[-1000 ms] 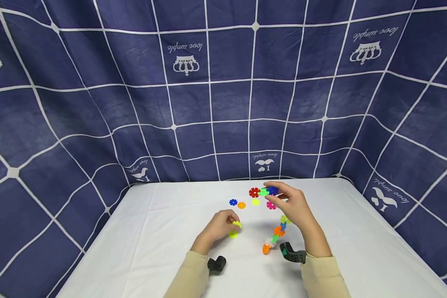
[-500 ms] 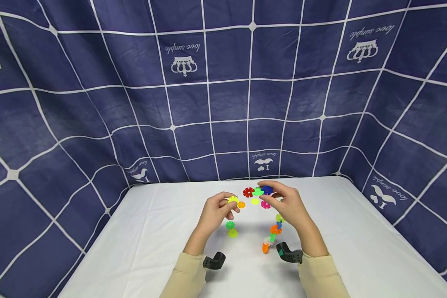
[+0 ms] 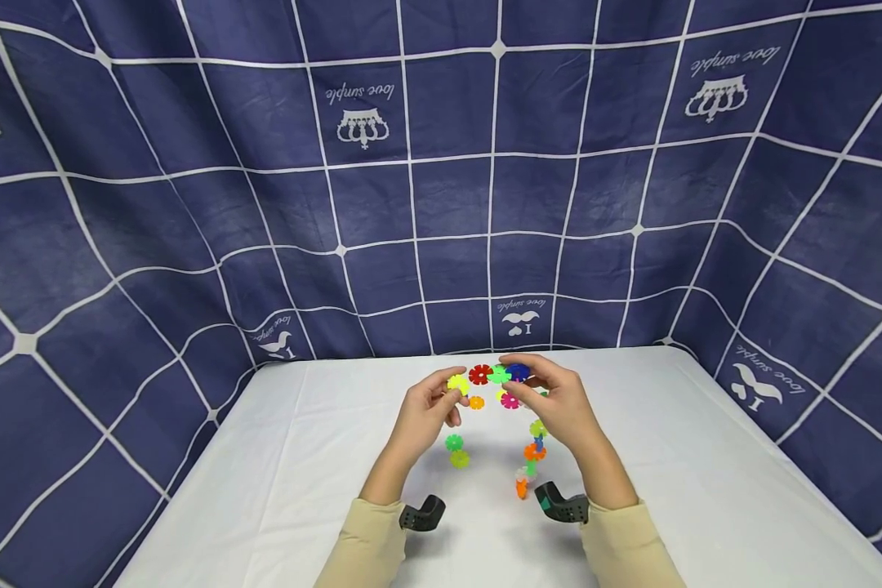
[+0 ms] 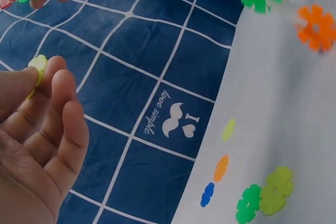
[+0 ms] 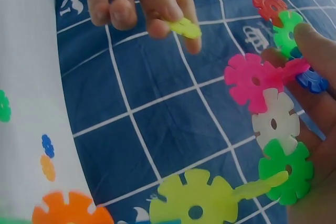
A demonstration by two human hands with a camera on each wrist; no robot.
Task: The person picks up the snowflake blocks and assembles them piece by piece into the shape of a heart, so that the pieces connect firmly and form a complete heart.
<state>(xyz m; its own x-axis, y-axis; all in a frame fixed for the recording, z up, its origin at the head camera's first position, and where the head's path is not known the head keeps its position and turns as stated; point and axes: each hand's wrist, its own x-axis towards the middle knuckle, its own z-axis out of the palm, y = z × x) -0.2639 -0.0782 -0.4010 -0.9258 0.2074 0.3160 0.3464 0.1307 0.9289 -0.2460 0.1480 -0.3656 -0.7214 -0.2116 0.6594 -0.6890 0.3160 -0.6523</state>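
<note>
Where the left hand pinches, 1 yellow disc protrudes.

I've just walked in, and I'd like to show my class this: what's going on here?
A person's left hand pinches a single yellow disc, while the right hand holds a chain of coloured, notched discs. The yellow disc is near the red disc at the chain's end, but not joined to it. A blue disc and an orange disc, among others, lie on the white table.
</note>
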